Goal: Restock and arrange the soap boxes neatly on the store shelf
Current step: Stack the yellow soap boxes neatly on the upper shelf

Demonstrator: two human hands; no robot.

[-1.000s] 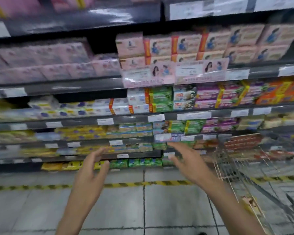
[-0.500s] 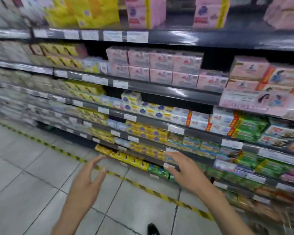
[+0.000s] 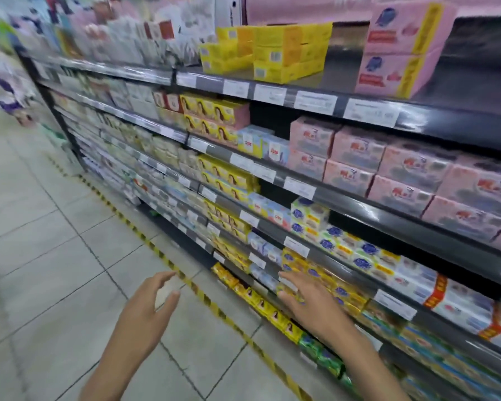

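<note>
Both hands are hanging empty in front of the store shelf (image 3: 359, 205). Left hand (image 3: 146, 306) is hovering over the floor (image 3: 55, 256), fingers loosely curved, thumb apart, gripping nothing. Right hand (image 3: 308, 303) is reaching toward a low tier, fingers straight and fanned, nothing held; its fingertips are overlapping the yellow soap boxes (image 3: 342, 290) there (touching or just in front: cannot tell, the frame is soft). Soap boxes are sitting on every tier as small rectangular cartons of glossy printed card, packed in tight rows. Pink cartons (image 3: 356, 149) are stacking two high on the second tier. Yellow cartons (image 3: 284, 53) and two taller pink packs (image 3: 402, 47) are standing on the top one. White-and-blue boxes (image 3: 365, 253) are lining the tier above the right hand, and green packs (image 3: 324, 357) are lying at the bottom by the right wrist. The shelf is running off to the left in dark tiers, its front rails shiny and catching light streaks, carrying white rectangular price labels (image 3: 298, 188). The floor is showing pale square tiles, matte, with thin dark grout lines. Yellow-and-black striped tape (image 3: 214, 309) is running along it just beside the shelf base, passing between the two hands.
</note>
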